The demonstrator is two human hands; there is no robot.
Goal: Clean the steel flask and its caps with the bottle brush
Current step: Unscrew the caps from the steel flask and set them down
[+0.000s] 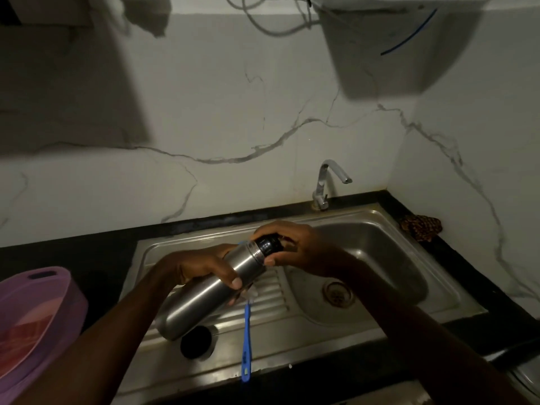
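The steel flask (204,293) is held tilted over the sink's drainboard (271,325), mouth end up and to the right. My left hand (204,267) wraps around its body. My right hand (295,247) is closed around the black inner cap (268,244) at the flask's mouth. Below the flask, the outer cap (196,342) lies on the drainboard, its dark opening facing up. The bottle brush (247,331), with a blue handle and white bristles, lies on the drainboard beside it, its bristle end partly hidden under the flask.
The sink basin (380,258) with its drain (338,294) lies to the right, the tap (324,185) behind it. A purple plastic tub (35,311) stands on the black counter at left. A patterned cloth (420,226) sits in the right corner.
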